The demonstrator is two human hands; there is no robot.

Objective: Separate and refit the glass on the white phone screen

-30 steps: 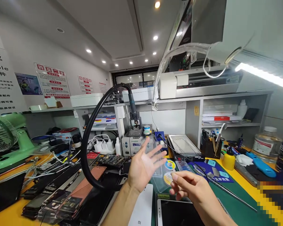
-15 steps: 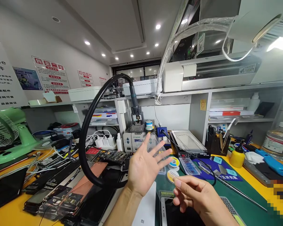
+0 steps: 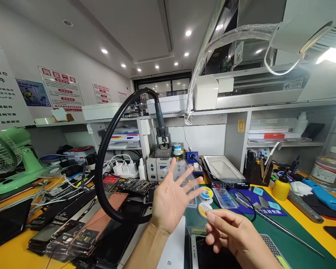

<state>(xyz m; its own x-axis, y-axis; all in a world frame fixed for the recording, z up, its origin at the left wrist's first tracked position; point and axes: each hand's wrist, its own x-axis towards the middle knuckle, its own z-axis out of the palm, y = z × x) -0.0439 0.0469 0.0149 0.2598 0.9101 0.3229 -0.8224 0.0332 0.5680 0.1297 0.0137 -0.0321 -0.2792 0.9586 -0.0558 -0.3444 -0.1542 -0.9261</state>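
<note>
My left hand [image 3: 170, 200] is raised over the bench, palm towards me, its fingers and thumb spread. Nothing is gripped in it. To its right, my right hand [image 3: 229, 231] is closed in a pinch, thumb against forefinger. Whatever lies between those fingertips is too small or clear to make out. Below the right hand lies a phone with a dark screen and pale frame [image 3: 194, 252], partly covered by the hand. A white phone back with an MI logo [image 3: 172, 250] lies under my left wrist. Just beyond the right fingertips is a round yellow-and-white spool [image 3: 204, 209].
A black hose [image 3: 98, 164] loops up from the hot-air station [image 3: 156, 168]. Phone parts [image 3: 86, 224] crowd the left. At right are tweezers [image 3: 294, 233], a yellow bottle [image 3: 281, 186] and a tool holder [image 3: 257, 168]. A green mat [image 3: 291, 243] covers the front right.
Both hands keep nearly the same place and pose. The left fingers have shifted very slightly to the left.
</note>
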